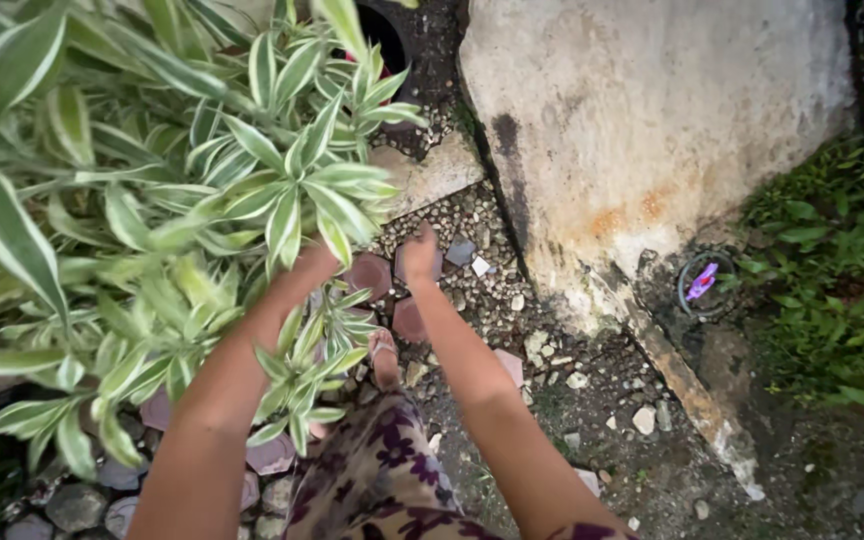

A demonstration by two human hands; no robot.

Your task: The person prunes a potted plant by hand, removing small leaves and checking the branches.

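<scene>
Both my bare arms reach down toward the gravel at the foot of a striped green-and-white plant (152,200). My right hand (418,250) is curled over a flat reddish stone (434,268) on the gravel. My left hand (314,264) is mostly hidden behind the plant's leaves, beside another reddish stone (370,276); its fingers do not show. A third reddish stone (408,322) lies just below my right wrist.
A stained concrete slab (652,120) rises at the right. Grey pebbles and gravel (482,220) cover the ground. A small round ring with a purple scrap (702,283) lies by green weeds (832,280). My sandalled foot (384,358) and floral garment (382,480) are below.
</scene>
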